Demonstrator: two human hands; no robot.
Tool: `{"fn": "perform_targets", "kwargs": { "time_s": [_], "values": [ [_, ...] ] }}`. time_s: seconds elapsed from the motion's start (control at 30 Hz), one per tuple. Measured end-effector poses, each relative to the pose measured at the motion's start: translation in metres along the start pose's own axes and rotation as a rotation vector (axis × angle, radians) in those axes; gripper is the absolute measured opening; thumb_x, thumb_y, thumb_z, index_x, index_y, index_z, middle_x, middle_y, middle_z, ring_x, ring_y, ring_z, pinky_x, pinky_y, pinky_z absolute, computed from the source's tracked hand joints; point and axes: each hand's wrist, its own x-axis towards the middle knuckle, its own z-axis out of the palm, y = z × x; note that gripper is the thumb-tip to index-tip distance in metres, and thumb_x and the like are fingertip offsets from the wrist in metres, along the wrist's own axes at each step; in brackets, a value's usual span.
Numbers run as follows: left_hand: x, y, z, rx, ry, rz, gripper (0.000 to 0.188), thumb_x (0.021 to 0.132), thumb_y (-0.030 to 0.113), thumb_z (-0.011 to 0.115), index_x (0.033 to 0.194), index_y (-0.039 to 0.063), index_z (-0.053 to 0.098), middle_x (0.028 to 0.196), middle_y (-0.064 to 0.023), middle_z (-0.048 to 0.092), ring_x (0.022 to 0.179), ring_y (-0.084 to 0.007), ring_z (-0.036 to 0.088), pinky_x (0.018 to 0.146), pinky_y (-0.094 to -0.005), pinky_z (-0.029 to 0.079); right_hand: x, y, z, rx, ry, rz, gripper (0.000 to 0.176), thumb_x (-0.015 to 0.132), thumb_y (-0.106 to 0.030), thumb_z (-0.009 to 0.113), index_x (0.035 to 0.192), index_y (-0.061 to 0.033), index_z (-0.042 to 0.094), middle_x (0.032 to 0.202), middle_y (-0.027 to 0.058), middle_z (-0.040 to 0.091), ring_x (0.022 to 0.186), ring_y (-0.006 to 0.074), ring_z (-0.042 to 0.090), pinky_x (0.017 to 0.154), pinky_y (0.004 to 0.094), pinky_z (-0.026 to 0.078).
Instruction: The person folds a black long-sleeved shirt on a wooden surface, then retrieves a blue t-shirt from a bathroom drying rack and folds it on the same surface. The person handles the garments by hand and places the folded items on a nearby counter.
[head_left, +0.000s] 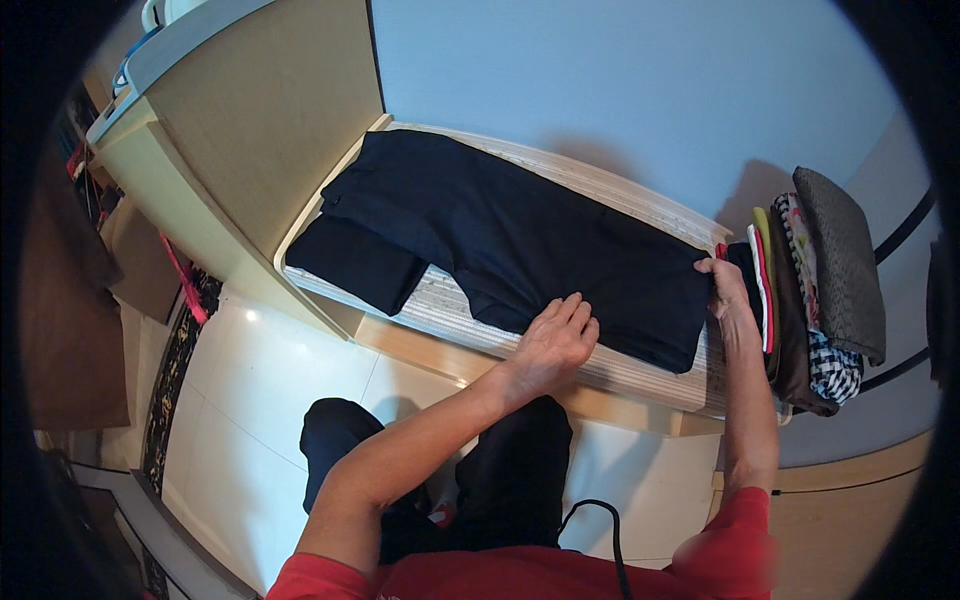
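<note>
A pair of black trousers (525, 217), laid lengthwise with the legs together, covers much of a bench with a striped cover (480, 315). My left hand (559, 337) rests on the near edge of the trousers, around the crotch, fingers close together and slightly bent. At the right end, the thumb of my right hand (726, 289) lies on top of the leg ends; its fingers are partly hidden behind the edge, and the cloth appears pinched there. A folded black garment (356, 259) lies at the bench's left end, partly under the waist of the trousers.
A stack of folded clothes (795, 300) in several colours stands at the bench's right end, close to my right hand. A wooden panel (270, 112) bounds the left end, and a pale blue wall (600, 82) runs behind. My knees are at the near side, above the tiled floor (262, 375).
</note>
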Motion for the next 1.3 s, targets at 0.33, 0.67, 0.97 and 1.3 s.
{"fn": "perform_targets", "kwargs": {
  "time_s": [0.33, 0.67, 0.97, 1.3],
  "values": [
    [0.009, 0.0, -0.002, -0.461, 0.23, -0.283, 0.014, 0.085, 0.008, 0.066, 0.096, -0.001, 0.065, 0.108, -0.0188, 0.065, 0.109, -0.0342, 0.061, 0.093, -0.0442, 0.048, -0.01, -0.061, 0.006, 0.414, -0.349, 0.021, 0.019, 0.081, -0.011, 0.068, 0.094, 0.0014, 0.067, 0.088, 0.0127, 0.071, 0.072, 0.026, 0.068, 0.066, 0.036, 0.059],
    [-0.009, 0.004, -0.002, -0.3, 0.04, -0.193, 0.037, 0.077, 0.012, 0.076, 0.109, -0.003, 0.064, 0.124, -0.0228, 0.057, 0.125, -0.039, 0.051, 0.107, -0.0525, 0.038, 0.001, -0.007, -0.001, -0.553, 0.068, -0.002, 0.031, 0.079, -0.014, 0.069, 0.107, -0.0023, 0.064, 0.091, 0.0128, 0.065, 0.079, 0.0255, 0.062, 0.061, 0.0458, 0.049],
    [-0.002, 0.002, -0.004, -0.229, 0.017, -0.135, 0.053, 0.075, 0.019, 0.079, 0.12, -0.003, 0.062, 0.125, -0.0239, 0.056, 0.124, -0.0387, 0.052, 0.105, -0.051, 0.04, -0.008, -0.018, 0.046, -1.186, 0.127, -0.426, 0.086, 0.075, -0.057, 0.074, 0.138, -0.0031, 0.052, 0.134, 0.0258, 0.056, 0.128, 0.0373, 0.051, 0.105, 0.0477, 0.041],
    [-0.002, 0.005, -0.004, 0.007, -0.019, -0.064, 0.039, 0.08, 0.024, 0.073, 0.109, -0.001, 0.067, 0.117, -0.0211, 0.063, 0.119, -0.0344, 0.057, 0.103, -0.0507, 0.042, 0.006, -0.005, 0.098, -1.296, 0.158, -0.6, 0.064, 0.075, -0.055, 0.077, 0.109, -0.0015, 0.07, 0.106, 0.0222, 0.069, 0.102, 0.0364, 0.065, 0.089, 0.043, 0.05]
  ]
}}
